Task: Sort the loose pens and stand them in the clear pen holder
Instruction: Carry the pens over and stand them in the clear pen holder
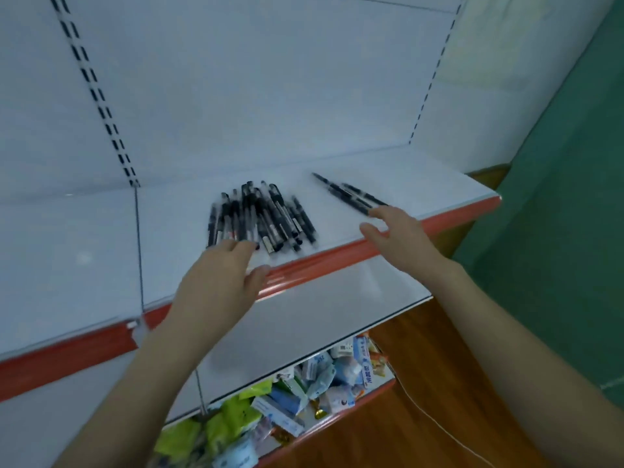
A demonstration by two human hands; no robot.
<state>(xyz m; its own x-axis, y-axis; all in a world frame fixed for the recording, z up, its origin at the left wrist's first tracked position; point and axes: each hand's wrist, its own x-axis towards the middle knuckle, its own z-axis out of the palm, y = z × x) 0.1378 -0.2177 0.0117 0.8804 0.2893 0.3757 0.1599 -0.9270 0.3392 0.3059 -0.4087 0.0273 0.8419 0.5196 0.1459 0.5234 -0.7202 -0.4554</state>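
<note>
Both hands are out over the white shelf point(169, 224), and neither holds anything. My left hand point(219, 282) is wide and flat, fingers straight, their tips at the near ends of the pile of pens point(260, 214) lying just beyond them. Whether they press on the barrels or hover over them, I cannot tell through the blur. My right hand point(398, 238) is spread loose, thumb apart from the fingers, its fingertips at the near end of the small group of pens point(351, 195), 2 or 3 of them, which run away from it toward the back panel. That group lies apart from the pile, off to the right of my left hand. The red strip point(304, 270) along the shelf's front edge passes under both palms, and a heap of bright packets point(297, 393) lies lower down, below my wrists.

The clear pen holder is nowhere in view and no pen stands yet, so I judge this the sorting step, early on. Next, each hand should curl round its own pens, turn them the same way and square their ends. The pile is crossed and loose, and round barrels roll, so I would draw them in gently, away from the edge under my palms. Then I must find the holder.
</note>
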